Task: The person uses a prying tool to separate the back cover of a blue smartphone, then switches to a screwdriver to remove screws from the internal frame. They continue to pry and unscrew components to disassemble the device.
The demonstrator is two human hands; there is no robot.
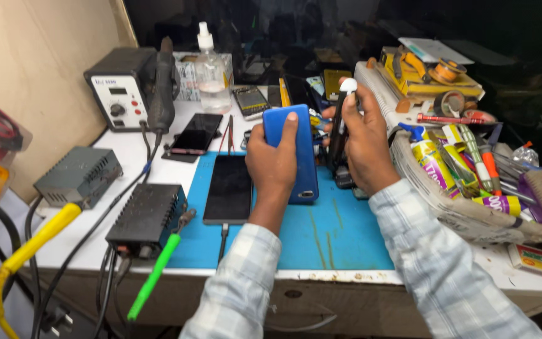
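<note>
Your left hand (274,164) grips a blue phone (296,154) over the mat's (340,232) far edge; your right hand (364,141) clasps a black tool (340,125).

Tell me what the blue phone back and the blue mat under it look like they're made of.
The blue phone back, held in the left hand, looks like glossy plastic: smooth, with soft sheen. The blue mat looks like matte rubber or silicone: flat, dull, stained and scuffed. Neither is certain.

I see a work mat (340,232) on the tabletop (503,270); a phone (229,188) lies on its left part; left of it sit two power boxes (147,216); a tray of tools (472,213) stands right; a bottle (211,72) stands behind.
</note>
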